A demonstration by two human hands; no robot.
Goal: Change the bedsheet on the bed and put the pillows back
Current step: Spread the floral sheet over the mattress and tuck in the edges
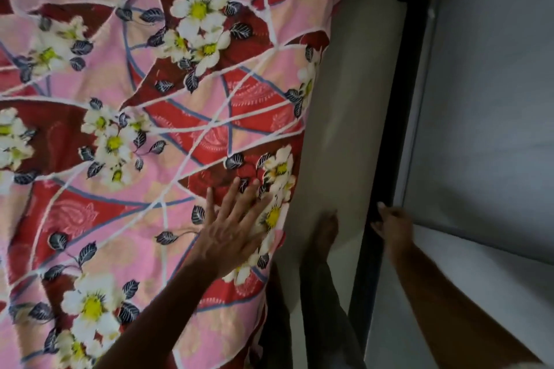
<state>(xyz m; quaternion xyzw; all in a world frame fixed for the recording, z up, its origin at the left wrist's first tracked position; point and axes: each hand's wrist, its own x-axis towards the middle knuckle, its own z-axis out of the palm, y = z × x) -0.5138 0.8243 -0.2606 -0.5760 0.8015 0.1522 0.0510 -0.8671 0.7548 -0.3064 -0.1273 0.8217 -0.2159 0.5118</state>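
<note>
Head view shows your left hand (236, 228) pressed flat, fingers spread, on the floral bedsheet (144, 117) near the bed's right edge to smooth it, while your right hand (392, 223), fingers loosely curled, holds nothing

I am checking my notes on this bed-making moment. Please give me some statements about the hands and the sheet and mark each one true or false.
1. The left hand lies flat with spread fingers on the floral bedsheet. True.
2. The bedsheet is plain white. False: it is pink and red with white flowers.
3. The right hand is off the sheet, beside the dark frame. True.
4. Two pillows lie on the sheet. False: no pillow is in view.
5. A bare foot stands on the floor beside the bed. True.
</note>
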